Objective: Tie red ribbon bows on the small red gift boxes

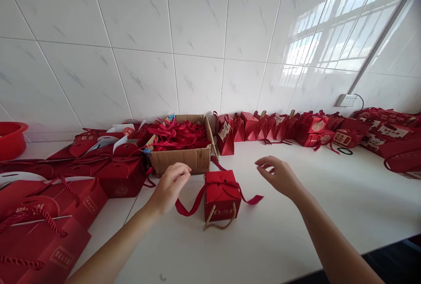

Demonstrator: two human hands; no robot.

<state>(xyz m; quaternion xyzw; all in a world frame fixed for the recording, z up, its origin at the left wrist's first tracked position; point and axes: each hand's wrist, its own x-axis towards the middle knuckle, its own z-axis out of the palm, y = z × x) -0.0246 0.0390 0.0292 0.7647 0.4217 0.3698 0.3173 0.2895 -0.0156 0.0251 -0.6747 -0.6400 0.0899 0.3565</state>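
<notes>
**Little red gift box, mid ribbon job**

So there's a small red gift box (pixel 221 196) standing upright on the white table (pixel 296 235), pretty much dead centre between the two hands. A red ribbon (pixel 192 205) runs across its top, with one tail looping down to the left and the other trailing off to the right. A gold rope handle (pixel 219 226) hangs down its front.

The left hand (pixel 171 185) sits just left of the box, its grip curled in with the fingertips bunched together right over the left ribbon tail. Honestly can't tell if it's actually pinching the ribbon or only touching it. The right hand (pixel 279 174) hovers to the right of the box and a bit above it, grip spread loose, holding nothing and clear of the box.

Right behind is a cardboard box (pixel 184 161) stuffed with more red ribbons (pixel 179 134). Flat red bags (pixel 49 218) are piled on the left, and a row of made-up boxes (pixel 279 127) lines the tiled wall. A red basin (pixel 11 139) sits far left.
</notes>
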